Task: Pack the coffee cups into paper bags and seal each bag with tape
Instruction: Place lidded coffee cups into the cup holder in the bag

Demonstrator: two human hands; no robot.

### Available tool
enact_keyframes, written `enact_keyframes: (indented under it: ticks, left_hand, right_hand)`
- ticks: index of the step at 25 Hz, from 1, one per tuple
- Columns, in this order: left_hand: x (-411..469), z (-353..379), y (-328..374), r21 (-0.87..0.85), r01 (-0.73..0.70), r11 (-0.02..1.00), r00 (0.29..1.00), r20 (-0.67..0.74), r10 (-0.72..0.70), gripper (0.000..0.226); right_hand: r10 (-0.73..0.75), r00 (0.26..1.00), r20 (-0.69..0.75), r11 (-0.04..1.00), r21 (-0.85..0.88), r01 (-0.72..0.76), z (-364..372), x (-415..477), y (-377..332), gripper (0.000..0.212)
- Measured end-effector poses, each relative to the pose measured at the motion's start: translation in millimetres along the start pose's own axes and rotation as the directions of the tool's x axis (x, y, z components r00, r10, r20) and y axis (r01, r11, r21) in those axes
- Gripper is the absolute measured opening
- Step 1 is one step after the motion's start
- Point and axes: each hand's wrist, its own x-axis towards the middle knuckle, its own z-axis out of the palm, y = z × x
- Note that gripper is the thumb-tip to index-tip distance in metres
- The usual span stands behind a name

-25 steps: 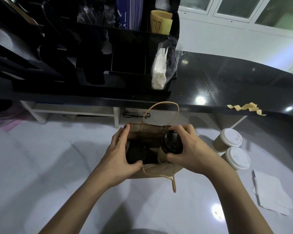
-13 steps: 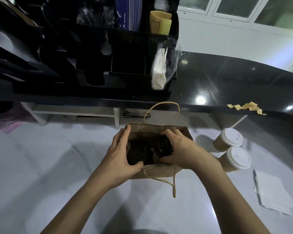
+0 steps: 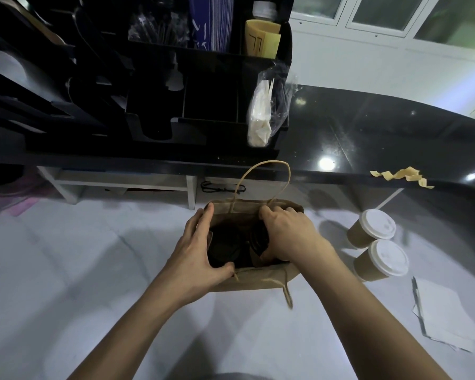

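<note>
Both hands are at the mouth of the bag (image 3: 258, 279), which stands open on the pale worktop (image 3: 66, 270). The left hand (image 3: 195, 250) spreads the bag's left rim, fingers apart, forefinger on the far edge and thumb hooked over the near edge. The right hand (image 3: 288, 237) is down inside the right half of the bag, fingers curled around the dark lid of a cup (image 3: 258, 237), clamped on it from above. Beside it, in the left half, sits a second black-lidded cup (image 3: 224, 249), upright and touching neither hand as far as can be seen. One bag handle (image 3: 261, 171) loops up at the far side; the other handle (image 3: 287, 293) flops over the near side onto the worktop. To the right, well apart from the bag, two white-lidded cups (image 3: 379, 237) stand upright, just beside each other, still outside. Farther right lie some white papers (image 3: 447, 314) with a pen (image 3: 417, 297) along their left edge. On the raised black counter (image 3: 368, 133) behind, a crumpled strip of tan tape (image 3: 401, 175) lies near the edge, and a black organiser (image 3: 203, 91) holds a plastic sleeve of white items (image 3: 261, 116).
</note>
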Motion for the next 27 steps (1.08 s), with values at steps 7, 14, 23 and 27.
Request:
enact_keyframes:
  ticks: [7,14,23,27]
  left_hand:
    - [0.0,0.0,0.4,-0.007,0.005,1.000,1.000,-0.005,-0.005,0.115]
    - [0.5,0.7,-0.8,-0.004,0.002,1.000,1.000,-0.002,-0.002,0.115]
    - [-0.7,0.9,-2.6,-0.014,-0.007,1.000,1.000,-0.006,0.007,0.114]
    - [-0.3,0.4,-2.2,-0.008,-0.009,1.000,1.000,-0.011,0.009,0.114]
  right_hand:
    - [-0.039,0.999,-0.011,0.999,0.013,0.039,6.1,-2.2,0.2,0.085]
    - [-0.050,0.999,-0.013,0.998,-0.048,0.049,18.2,-1.5,2.5,0.076]
    - [-0.045,0.996,-0.079,0.990,-0.138,0.034,27.0,3.2,2.6,0.045]
    - [-0.048,0.995,-0.085,0.990,-0.140,0.036,30.1,6.3,1.9,0.039]
